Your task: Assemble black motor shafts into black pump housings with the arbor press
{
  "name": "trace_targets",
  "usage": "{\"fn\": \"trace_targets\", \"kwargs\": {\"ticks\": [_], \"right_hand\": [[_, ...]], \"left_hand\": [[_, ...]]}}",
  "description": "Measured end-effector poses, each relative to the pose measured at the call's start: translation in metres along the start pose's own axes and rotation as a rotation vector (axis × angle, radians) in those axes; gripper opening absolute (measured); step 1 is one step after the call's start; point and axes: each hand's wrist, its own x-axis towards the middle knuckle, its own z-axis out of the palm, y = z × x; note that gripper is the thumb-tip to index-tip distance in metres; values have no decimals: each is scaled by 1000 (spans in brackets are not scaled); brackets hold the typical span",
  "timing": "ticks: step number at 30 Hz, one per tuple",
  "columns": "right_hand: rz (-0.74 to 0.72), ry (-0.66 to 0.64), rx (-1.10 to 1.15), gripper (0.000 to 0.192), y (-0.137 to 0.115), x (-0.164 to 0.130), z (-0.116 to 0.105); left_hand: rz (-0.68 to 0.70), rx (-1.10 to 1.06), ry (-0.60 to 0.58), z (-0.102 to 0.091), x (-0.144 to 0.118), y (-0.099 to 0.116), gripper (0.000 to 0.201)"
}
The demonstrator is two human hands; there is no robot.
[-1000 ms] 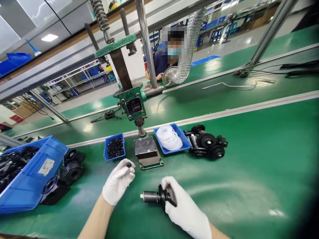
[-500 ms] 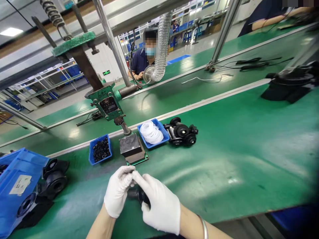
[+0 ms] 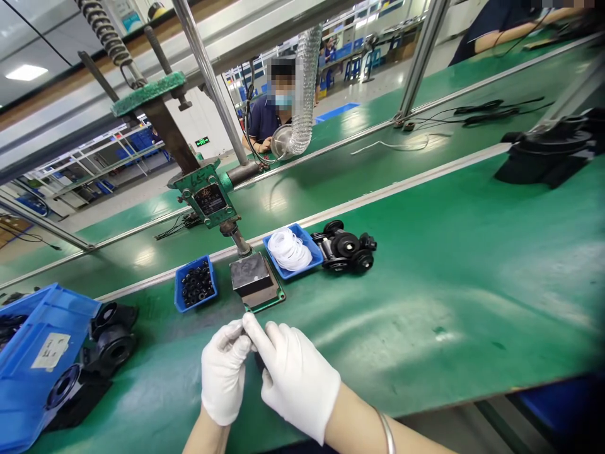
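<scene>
My left hand (image 3: 223,372), in a white glove, is closed in a pinch near the front of the bench; what its fingertips hold is hidden. My right hand (image 3: 299,381), gloved too, reaches across so that its index finger meets the left fingertips. Its other fingers curl round a black part (image 3: 259,361), of which only a dark sliver shows between the hands. Just beyond the fingertips stands a press with a green body (image 3: 208,197) and a dark metal block (image 3: 250,275) at its foot.
Beside the press are a blue tray of black rings (image 3: 197,284), a blue tray of white rings (image 3: 289,251) and black wheel-like parts (image 3: 347,246). A large blue bin (image 3: 42,359) with black housings (image 3: 113,343) stands left. A co-worker (image 3: 265,120) sits across the bench.
Both hands have turned slightly, and the right index finger has shifted left over the left fingertips. The black part, plainer before, is now mostly covered. The view has shifted a little.
</scene>
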Motion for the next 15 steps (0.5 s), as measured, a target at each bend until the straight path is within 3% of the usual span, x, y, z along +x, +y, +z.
{"fn": "trace_targets", "kwargs": {"ticks": [3, 8, 15], "right_hand": [[16, 7, -42, 93, -3, 3, -1], [18, -24, -34, 97, 4, 5, -5], [-26, 91, -55, 99, 0, 1, -13]], "left_hand": [[-22, -84, 3, -1, -2, -1, 35], [-117, -362, -119, -6, -2, 7, 32], [-173, -487, -176, -12, -4, 12, 31]]}}
